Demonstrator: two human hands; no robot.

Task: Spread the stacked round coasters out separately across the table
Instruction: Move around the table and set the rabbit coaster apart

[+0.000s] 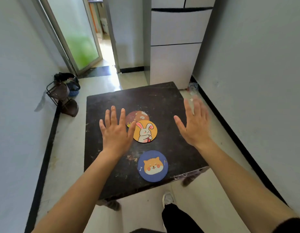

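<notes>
Three round coasters lie on a small dark table [162, 98]. A blue coaster with a dog face [153, 166] sits alone near the front edge. An orange coaster with a white rabbit [145, 131] lies in the middle, its far-left rim overlapping a brown coaster [137, 117] behind it. My left hand [116, 130] hovers flat, fingers spread, just left of the rabbit coaster, its thumb at that coaster's edge. Over the table's right side my right hand [194, 123] is open and blurred, holding nothing.
A white fridge [176, 47] stands behind the table. A wire rack with dark shoes [63, 98] sits on the floor at the left wall. A glass door [78, 34] is at the back left. My shoe [168, 198] is below the table's front edge.
</notes>
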